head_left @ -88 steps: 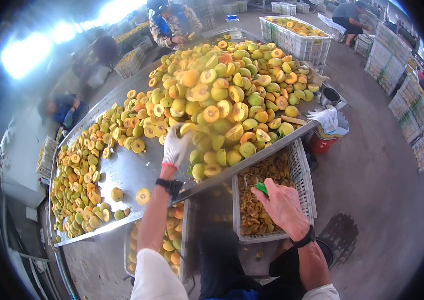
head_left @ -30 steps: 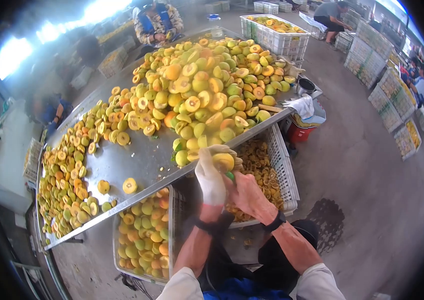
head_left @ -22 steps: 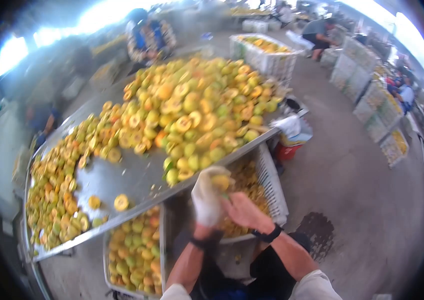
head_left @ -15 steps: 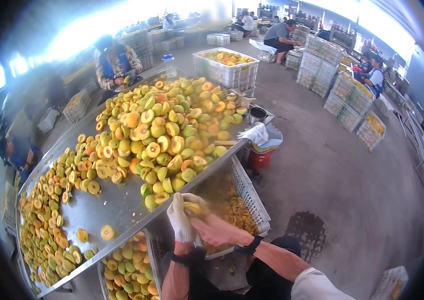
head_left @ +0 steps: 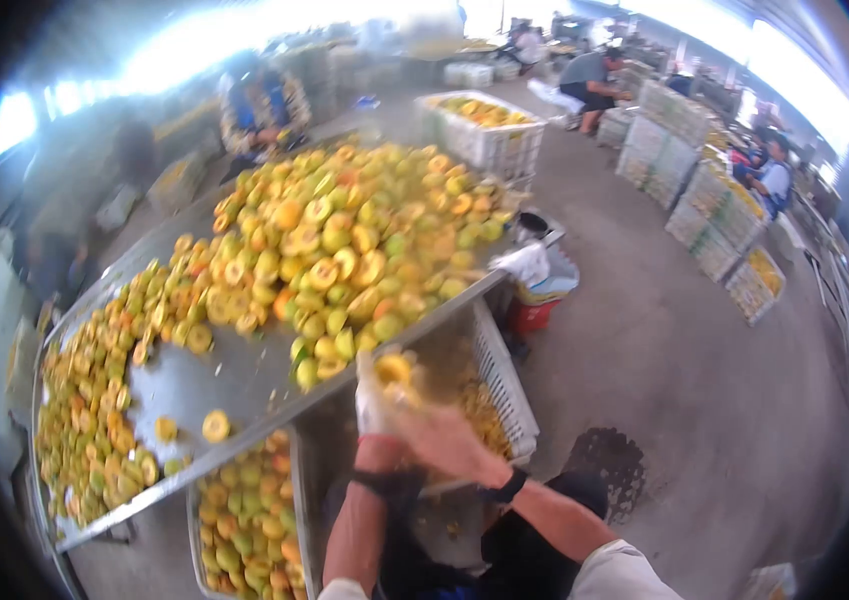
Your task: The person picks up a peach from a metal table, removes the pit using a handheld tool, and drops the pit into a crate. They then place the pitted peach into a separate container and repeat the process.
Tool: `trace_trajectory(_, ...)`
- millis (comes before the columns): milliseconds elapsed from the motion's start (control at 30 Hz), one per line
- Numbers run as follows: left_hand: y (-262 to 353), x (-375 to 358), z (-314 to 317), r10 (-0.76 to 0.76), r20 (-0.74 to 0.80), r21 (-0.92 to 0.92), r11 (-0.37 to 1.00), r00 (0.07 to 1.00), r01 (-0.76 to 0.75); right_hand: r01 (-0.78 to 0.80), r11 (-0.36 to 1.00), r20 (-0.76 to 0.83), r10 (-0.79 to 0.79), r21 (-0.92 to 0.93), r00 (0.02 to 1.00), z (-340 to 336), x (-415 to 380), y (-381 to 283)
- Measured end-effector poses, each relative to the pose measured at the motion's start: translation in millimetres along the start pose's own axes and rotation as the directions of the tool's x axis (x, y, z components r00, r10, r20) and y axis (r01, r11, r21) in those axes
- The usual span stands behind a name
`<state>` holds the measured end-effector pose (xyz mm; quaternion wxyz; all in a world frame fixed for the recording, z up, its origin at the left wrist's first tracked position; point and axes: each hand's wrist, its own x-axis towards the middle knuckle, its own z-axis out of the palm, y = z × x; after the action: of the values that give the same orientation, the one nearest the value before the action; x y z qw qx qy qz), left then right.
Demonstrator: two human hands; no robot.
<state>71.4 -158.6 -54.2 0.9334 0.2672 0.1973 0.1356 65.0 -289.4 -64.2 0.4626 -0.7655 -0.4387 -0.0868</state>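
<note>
My left hand (head_left: 372, 402), in a white glove, is closed round a halved yellow fruit (head_left: 393, 370) whose cut hollow faces up. Against it, just below the fruit, is my bare right hand (head_left: 439, 435), blurred, its fingers hidden, so what it holds cannot be made out. Both hands are over the near edge of a metal table (head_left: 194, 385) heaped with halved yellow-green fruit (head_left: 324, 240). Under them to the right is a white crate (head_left: 506, 385) with fruit pieces. A second crate (head_left: 296, 510), full of fruit, stands below the table edge at the left.
A white cloth (head_left: 524, 262) and a red bucket (head_left: 532, 318) are by the table's right corner. Behind stands a crate of fruit (head_left: 489, 145). A person (head_left: 262, 110) is across the table. Stacked crates (head_left: 659, 155) and other people are farther right.
The view has shifted, so the table and crates appear displaced. The fruit in my left hand now shows its cut hollow, and my right hand has moved in closer to my left.
</note>
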Motion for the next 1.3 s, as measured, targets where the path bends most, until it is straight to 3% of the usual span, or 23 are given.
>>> trace_trajectory(67, 0, -19, 21, 0.237, -0.059, -0.021, 0.971, 0.970, -0.238, -0.079, 0.997, -0.144, 0.077, -0.008, 0.987, -25, 4, -9)
trace_trajectory(100, 2, -12, 12, 0.292, -0.030, -0.018, 0.956, 0.956, -0.293, -0.357, 0.931, -0.154, 0.365, 0.075, 0.918, -34, 5, -18)
trace_trajectory(133, 5, -7, -3, 0.345, -0.004, -0.011, 0.938, 0.938, -0.345, -0.287, 0.955, -0.182, 0.295, 0.068, 0.938, -38, 1, -11)
trace_trajectory(200, 29, -38, 5, 0.579, 0.011, 0.321, 0.770, 0.815, -0.552, -0.290, 0.957, -0.193, 0.283, -0.011, 0.940, -42, -5, -5)
trace_trajectory(233, 35, -48, -1, 0.553, 0.050, 0.169, 0.816, 0.832, -0.552, -0.350, 0.937, -0.166, 0.342, -0.017, 0.925, -38, -11, 3)
trace_trajectory(267, 41, -59, -8, 0.532, 0.107, 0.008, 0.844, 0.840, -0.536, -0.425, 0.896, -0.021, 0.426, -0.129, 0.905, -41, -15, 2)
trace_trajectory(300, 49, -75, -14, 0.543, 0.143, 0.033, 0.833, 0.827, -0.553, -0.408, 0.895, 0.039, 0.421, -0.178, 0.906, -34, -26, 20)
trace_trajectory(333, 58, -94, -24, 0.601, 0.161, 0.405, 0.683, 0.783, -0.608, -0.388, 0.893, 0.093, 0.417, -0.229, 0.904, -21, -43, 42)
trace_trajectory(400, 74, -137, -42, 0.632, 0.194, 0.687, 0.459, 0.750, -0.564, -0.377, 0.864, 0.201, 0.456, -0.333, 0.867, -5, -72, 60)
trace_trajectory(467, 76, -168, -75, 0.572, 0.101, 0.837, 0.393, 0.814, -0.380, -0.348, 0.824, 0.289, 0.501, -0.447, 0.816, 0, -105, 85)
trace_trajectory(500, 70, -181, -97, 0.530, 0.024, 0.846, 0.441, 0.848, -0.300, -0.266, 0.845, 0.429, 0.477, -0.463, 0.767, -1, -124, 103)
trace_trajectory(567, 46, -196, -172, 0.550, 0.026, 0.943, 0.264, 0.835, -0.203, -0.166, 0.872, 0.572, 0.434, -0.460, 0.696, -9, -141, 120)
trace_trajectory(600, 49, -219, -175, 0.485, -0.117, 0.906, 0.410, 0.866, -0.108, -0.208, 0.864, 0.535, 0.456, -0.459, 0.712, -13, -147, 123)
trace_trajectory(633, 44, -234, -193, 0.505, -0.147, 0.928, 0.368, 0.850, -0.058, -0.250, 0.854, 0.494, 0.477, -0.456, 0.727, -13, -146, 121)
trace_trajectory(667, 40, -250, -210, 0.408, -0.283, 0.861, 0.507, 0.868, 0.042, -0.241, 0.857, 0.504, 0.471, -0.456, 0.724, -12, -144, 118)
trace_trajectory(767, 23, -280, -256, 0.461, -0.304, 0.869, 0.492, 0.834, 0.045, -0.301, 0.842, 0.424, 0.496, -0.448, 0.758, -10, -152, 127)
trace_trajectory(833, 18, -290, -276, 0.450, -0.283, 0.871, 0.490, 0.847, 0.030, 0.144, 0.838, 0.645, 0.283, -0.526, 0.710, -2, -192, 195)
trace_trajectory(867, 21, -294, -272, 0.455, -0.289, 0.868, 0.496, 0.842, 0.030, 0.155, 0.839, 0.652, 0.276, -0.522, 0.706, -3, -181, 181)
trace_trajectory(933, 29, -301, -260, 0.504, -0.254, 0.923, 0.380, 0.826, 0.052, -0.181, 0.832, 0.512, 0.479, -0.525, 0.713, -10, -152, 135)
trace_trajectory(967, 30, -301, -259, 0.505, -0.259, 0.921, 0.387, 0.823, 0.052, -0.174, 0.832, 0.517, 0.476, -0.526, 0.711, -10, -154, 138)
trace_trajectory(1033, 36, -297, -256, 0.508, -0.223, 0.948, 0.312, 0.832, 0.063, -0.024, 0.780, 0.643, 0.533, -0.625, 0.550, -14, -160, 145)
trace_trajectory(1267, 44, -266, -263, 0.462, -0.370, 0.883, 0.446, 0.806, 0.150, -0.063, 0.747, 0.615, 0.590, -0.662, 0.523, -17, -135, 118)
trace_trajectory(1300, 42, -256, -281, 0.579, -0.100, 0.994, 0.095, 0.809, 0.054, -0.093, 0.759, 0.602, 0.579, -0.645, 0.549, -17, -133, 118)
